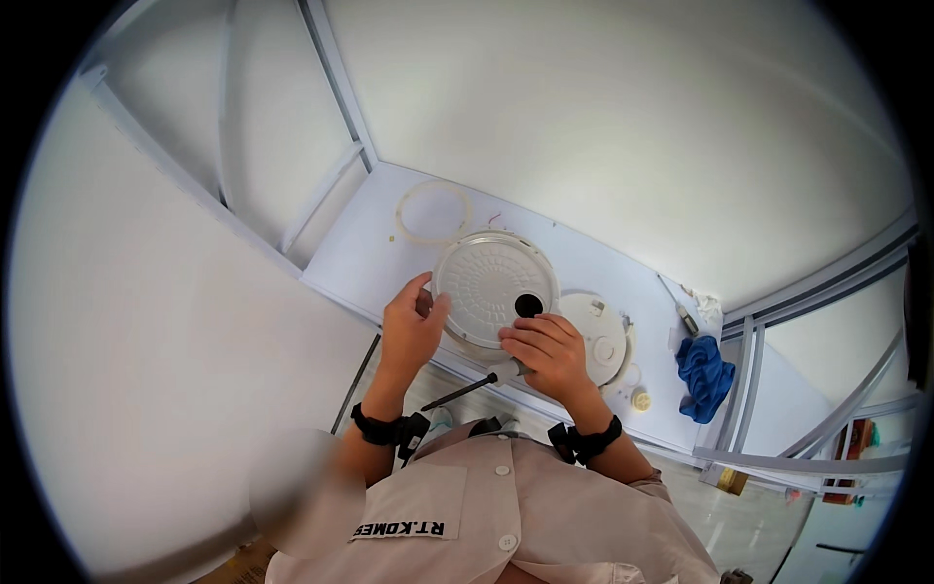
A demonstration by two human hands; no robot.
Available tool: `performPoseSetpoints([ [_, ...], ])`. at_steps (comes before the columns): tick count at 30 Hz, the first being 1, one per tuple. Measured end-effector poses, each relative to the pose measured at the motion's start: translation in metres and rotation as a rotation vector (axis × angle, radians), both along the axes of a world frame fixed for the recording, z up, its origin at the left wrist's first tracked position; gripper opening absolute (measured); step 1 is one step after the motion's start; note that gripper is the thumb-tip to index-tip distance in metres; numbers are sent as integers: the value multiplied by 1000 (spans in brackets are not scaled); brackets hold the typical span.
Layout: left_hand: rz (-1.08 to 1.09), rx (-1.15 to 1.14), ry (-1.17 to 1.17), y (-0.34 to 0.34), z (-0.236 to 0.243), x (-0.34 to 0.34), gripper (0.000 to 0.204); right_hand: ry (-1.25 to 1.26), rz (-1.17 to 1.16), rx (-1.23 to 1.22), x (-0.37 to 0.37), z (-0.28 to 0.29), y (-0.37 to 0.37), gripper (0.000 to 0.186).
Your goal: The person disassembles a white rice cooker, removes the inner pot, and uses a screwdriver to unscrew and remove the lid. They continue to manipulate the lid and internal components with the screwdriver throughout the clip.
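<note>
White cover was gripped rim-side by the left hand, apparently for steadiness, while the right hand clasped a tool.

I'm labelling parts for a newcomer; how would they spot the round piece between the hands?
Find the long white table and, near its front edge, the left hand and right hand. Between them is the pale round piece; unlike the white disc to its right, it shows a black hole.
</note>
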State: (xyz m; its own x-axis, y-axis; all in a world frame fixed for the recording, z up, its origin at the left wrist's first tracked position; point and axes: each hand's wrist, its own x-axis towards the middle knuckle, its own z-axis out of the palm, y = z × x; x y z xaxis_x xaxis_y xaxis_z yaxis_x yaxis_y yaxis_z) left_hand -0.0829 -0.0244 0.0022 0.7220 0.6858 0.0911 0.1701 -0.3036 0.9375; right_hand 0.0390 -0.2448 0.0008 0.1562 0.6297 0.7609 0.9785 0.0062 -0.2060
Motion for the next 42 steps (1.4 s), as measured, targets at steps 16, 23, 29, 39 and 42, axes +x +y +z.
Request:
performPoseSetpoints([
  [16,-194,255,-32,32,-12,8,55,181,-98,-155,-16,5,-1,39],
  [23,-221,222,-43,40,-15,11,53,178,-186,-83,-22,1,-6,40],
  [29,-209,243,-59,39,-14,11,51,180,-281,16,-29,-10,-16,43],
  [39,-193,298,-56,32,-12,6,51,391,-364,61,-33,-26,-25,31],
  [42,-183,304,-66,29,-12,3,48,452,-361,89,-34,-30,-24,30],
])
